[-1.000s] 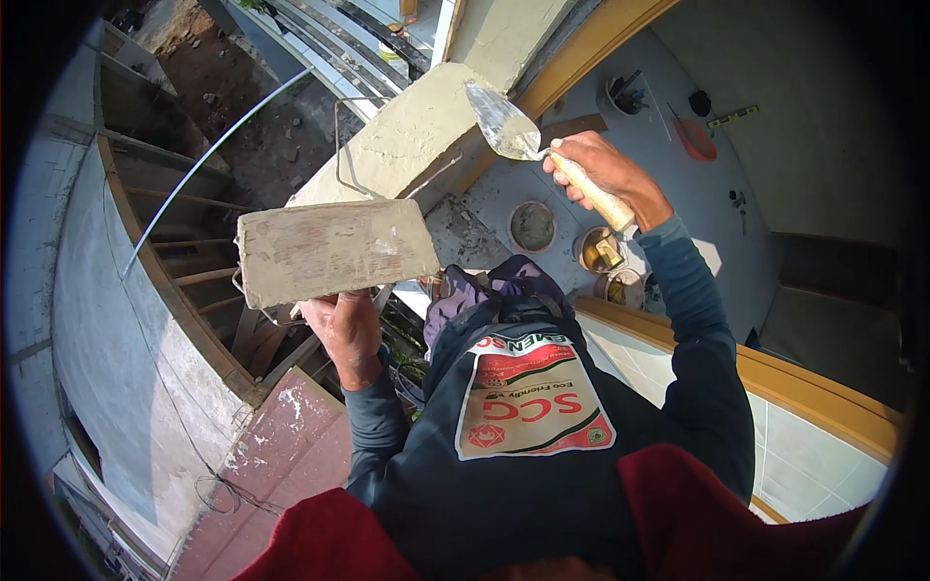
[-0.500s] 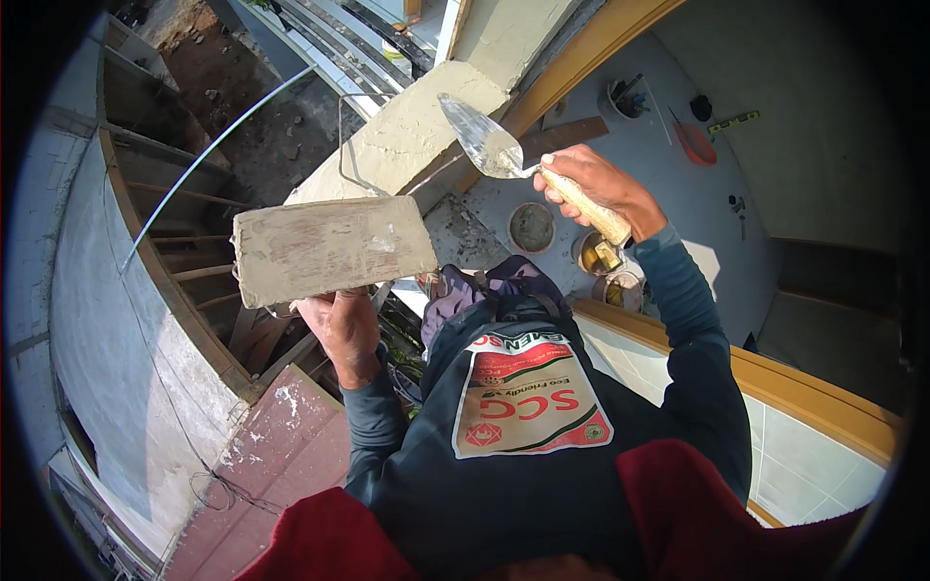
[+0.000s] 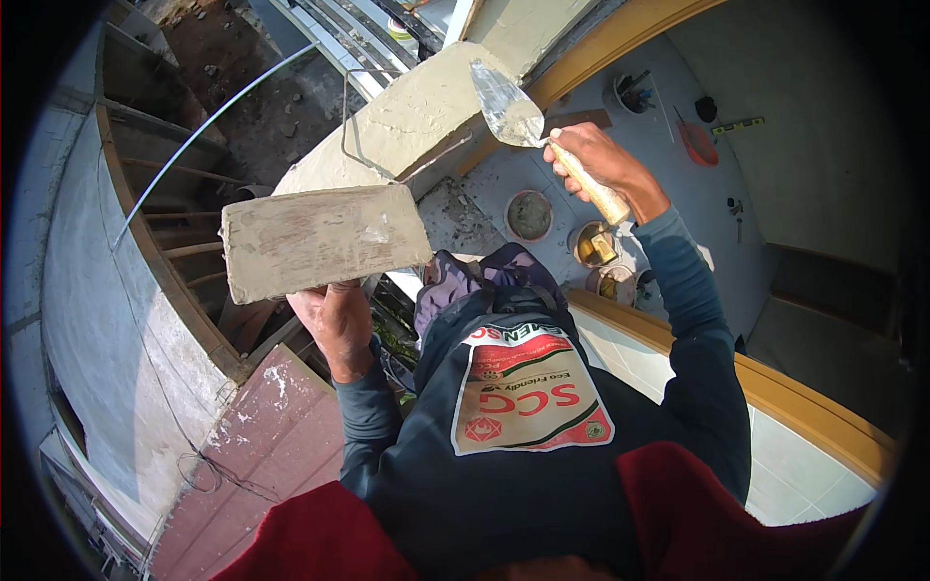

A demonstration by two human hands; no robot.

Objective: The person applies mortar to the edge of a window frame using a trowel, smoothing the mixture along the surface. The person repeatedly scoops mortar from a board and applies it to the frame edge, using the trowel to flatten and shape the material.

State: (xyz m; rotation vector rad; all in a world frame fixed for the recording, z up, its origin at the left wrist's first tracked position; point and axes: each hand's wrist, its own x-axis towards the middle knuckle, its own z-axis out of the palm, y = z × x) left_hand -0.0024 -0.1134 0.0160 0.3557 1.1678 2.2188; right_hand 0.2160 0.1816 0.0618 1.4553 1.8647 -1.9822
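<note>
My left hand [image 3: 339, 324] is closed under a rectangular plastering float [image 3: 325, 242], whose flat face is smeared with grey-brown mortar. Most of its fingers are hidden beneath the board. My right hand [image 3: 610, 165] is wrapped around the pale wooden handle of a pointed trowel [image 3: 509, 108]. A patch of wet mortar sticks to the blade near the handle. In the view, the trowel overlaps the edge of a plastered ledge [image 3: 417, 102]; contact cannot be told. A bent metal rod [image 3: 347, 121] lies across that ledge, just beyond the float.
Several buckets, one holding grey mortar [image 3: 529, 215], stand on the floor at right. A tool bucket [image 3: 625, 95], a red scoop-like container [image 3: 697, 143] and a yellow-green level [image 3: 738, 126] lie farther back. An orange-brown frame [image 3: 814, 407] runs along the right. A pale pipe [image 3: 213, 126] arches at left.
My right hand has shifted the trowel slightly away and to the right. The float in my left hand stays nearly level, a little farther left in the view. Both grips are unchanged.
</note>
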